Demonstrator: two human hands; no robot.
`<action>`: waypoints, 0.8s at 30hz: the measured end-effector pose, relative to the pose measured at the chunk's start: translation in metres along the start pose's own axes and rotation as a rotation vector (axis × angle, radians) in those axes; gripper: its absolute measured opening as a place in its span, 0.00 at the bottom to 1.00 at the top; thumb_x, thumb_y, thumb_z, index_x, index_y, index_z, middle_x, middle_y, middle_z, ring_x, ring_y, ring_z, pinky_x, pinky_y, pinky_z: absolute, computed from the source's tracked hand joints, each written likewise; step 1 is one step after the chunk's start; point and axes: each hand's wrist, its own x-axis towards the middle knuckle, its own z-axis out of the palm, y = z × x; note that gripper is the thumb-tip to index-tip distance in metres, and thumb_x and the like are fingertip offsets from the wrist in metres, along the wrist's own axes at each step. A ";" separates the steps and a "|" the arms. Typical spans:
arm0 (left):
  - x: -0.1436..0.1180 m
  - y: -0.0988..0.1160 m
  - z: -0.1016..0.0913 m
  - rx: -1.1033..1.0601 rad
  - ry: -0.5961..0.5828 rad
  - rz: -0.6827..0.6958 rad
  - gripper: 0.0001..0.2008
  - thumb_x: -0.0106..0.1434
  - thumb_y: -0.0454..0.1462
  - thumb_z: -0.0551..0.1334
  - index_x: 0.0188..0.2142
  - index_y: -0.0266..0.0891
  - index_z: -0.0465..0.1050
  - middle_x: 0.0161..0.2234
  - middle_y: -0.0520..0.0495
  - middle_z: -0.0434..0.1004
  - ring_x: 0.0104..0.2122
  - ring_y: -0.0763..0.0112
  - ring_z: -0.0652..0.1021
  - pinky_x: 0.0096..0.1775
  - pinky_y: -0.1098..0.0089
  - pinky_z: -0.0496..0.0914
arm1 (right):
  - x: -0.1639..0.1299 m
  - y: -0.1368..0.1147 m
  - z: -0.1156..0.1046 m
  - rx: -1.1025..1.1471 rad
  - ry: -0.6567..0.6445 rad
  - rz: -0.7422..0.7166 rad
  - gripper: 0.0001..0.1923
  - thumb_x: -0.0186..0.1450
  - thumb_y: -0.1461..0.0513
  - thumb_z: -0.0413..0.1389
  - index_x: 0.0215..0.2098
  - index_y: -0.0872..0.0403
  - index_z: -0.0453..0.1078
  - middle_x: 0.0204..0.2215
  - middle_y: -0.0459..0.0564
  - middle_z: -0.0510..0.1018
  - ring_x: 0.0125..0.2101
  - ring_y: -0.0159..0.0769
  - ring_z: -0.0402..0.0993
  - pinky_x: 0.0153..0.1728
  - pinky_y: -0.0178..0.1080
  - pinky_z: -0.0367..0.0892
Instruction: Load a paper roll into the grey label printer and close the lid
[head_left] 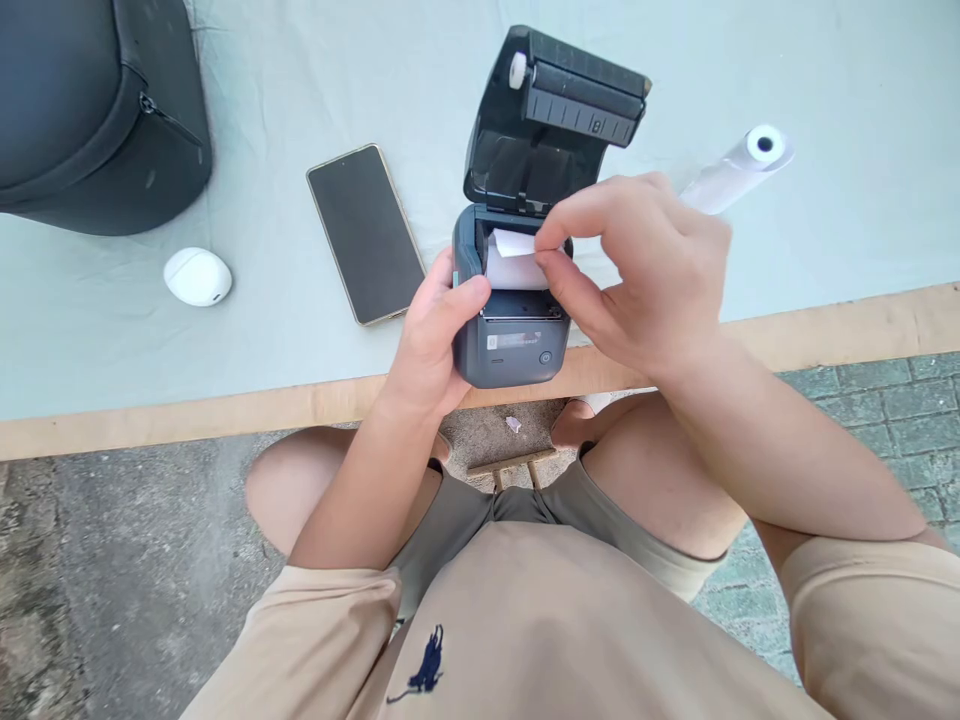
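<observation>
A small dark portable label printer (514,358) is held over the table's front edge, its lid (536,165) swung up. My left hand (439,335) is wrapped round the printer's left side, the thumb resting by the paper compartment. Inside lies a white paper roll (517,272). My right hand (634,265) pinches the loose end of that roll between thumb and forefinger, at the compartment's right side. Its hand partly hides the right part of the printer and roll.
Left of the printer lies a dark-screened smartphone (367,235). Farther left are a white oval case (197,277) and a black zipped bag (97,110). Another white roll (739,170) lies to the right on the pale table cover (300,80). A wooden edge (847,325) runs along the front.
</observation>
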 end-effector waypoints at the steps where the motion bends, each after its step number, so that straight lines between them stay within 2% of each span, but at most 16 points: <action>1: 0.000 0.000 0.000 -0.008 -0.002 -0.001 0.11 0.65 0.40 0.61 0.47 0.42 0.70 0.40 0.48 0.79 0.52 0.59 0.79 0.47 0.66 0.77 | 0.000 -0.001 0.000 0.008 0.036 -0.005 0.11 0.70 0.65 0.46 0.35 0.50 0.70 0.32 0.42 0.79 0.32 0.29 0.74 0.37 0.36 0.66; 6: 0.002 -0.001 -0.001 -0.021 0.000 -0.001 0.11 0.65 0.40 0.61 0.47 0.42 0.70 0.41 0.47 0.79 0.54 0.58 0.78 0.49 0.65 0.76 | -0.003 -0.005 -0.005 0.114 0.185 -0.088 0.09 0.69 0.68 0.48 0.36 0.50 0.68 0.33 0.43 0.79 0.34 0.28 0.75 0.35 0.35 0.67; 10: 0.002 -0.001 -0.005 -0.054 -0.026 0.011 0.13 0.62 0.43 0.64 0.44 0.44 0.70 0.39 0.48 0.78 0.53 0.56 0.77 0.50 0.60 0.76 | -0.014 -0.012 -0.005 0.248 0.100 -0.347 0.07 0.70 0.67 0.48 0.39 0.51 0.66 0.33 0.44 0.78 0.34 0.28 0.74 0.35 0.38 0.67; 12: 0.002 -0.002 -0.007 -0.048 -0.014 0.021 0.15 0.59 0.41 0.68 0.44 0.45 0.69 0.38 0.50 0.78 0.50 0.58 0.79 0.50 0.60 0.76 | -0.019 -0.013 -0.002 0.284 0.042 -0.403 0.08 0.71 0.65 0.46 0.39 0.51 0.66 0.32 0.42 0.77 0.32 0.28 0.74 0.35 0.39 0.67; 14: 0.001 -0.003 -0.007 -0.017 0.013 0.047 0.18 0.57 0.37 0.70 0.45 0.44 0.69 0.37 0.52 0.78 0.47 0.61 0.80 0.48 0.63 0.76 | -0.020 -0.011 0.001 0.307 0.057 -0.361 0.06 0.69 0.66 0.49 0.39 0.50 0.66 0.31 0.41 0.77 0.33 0.28 0.75 0.35 0.39 0.68; 17: 0.000 -0.004 -0.007 0.008 0.046 0.073 0.21 0.56 0.35 0.70 0.47 0.43 0.68 0.39 0.52 0.79 0.43 0.63 0.82 0.44 0.65 0.77 | -0.017 -0.005 0.002 0.281 0.129 -0.244 0.05 0.64 0.66 0.56 0.38 0.51 0.67 0.34 0.45 0.77 0.37 0.33 0.75 0.37 0.41 0.69; 20: 0.001 -0.005 -0.007 0.003 0.032 0.078 0.24 0.54 0.35 0.71 0.48 0.44 0.67 0.40 0.51 0.78 0.48 0.58 0.81 0.43 0.66 0.78 | -0.015 0.000 0.002 0.173 0.035 -0.123 0.06 0.65 0.62 0.56 0.41 0.52 0.68 0.39 0.50 0.77 0.40 0.38 0.74 0.41 0.45 0.69; 22: 0.001 -0.006 -0.008 0.010 0.012 0.090 0.25 0.54 0.37 0.72 0.49 0.44 0.66 0.41 0.50 0.78 0.51 0.55 0.80 0.45 0.65 0.78 | -0.014 0.003 0.003 0.162 -0.015 -0.107 0.06 0.65 0.61 0.55 0.42 0.50 0.68 0.40 0.49 0.76 0.42 0.38 0.73 0.45 0.46 0.69; 24: 0.001 -0.006 -0.010 0.052 0.004 0.088 0.26 0.54 0.39 0.72 0.50 0.44 0.66 0.42 0.48 0.79 0.53 0.52 0.79 0.48 0.62 0.78 | -0.013 0.006 0.003 0.207 0.088 -0.107 0.09 0.65 0.59 0.55 0.43 0.51 0.67 0.43 0.51 0.73 0.47 0.39 0.71 0.48 0.45 0.69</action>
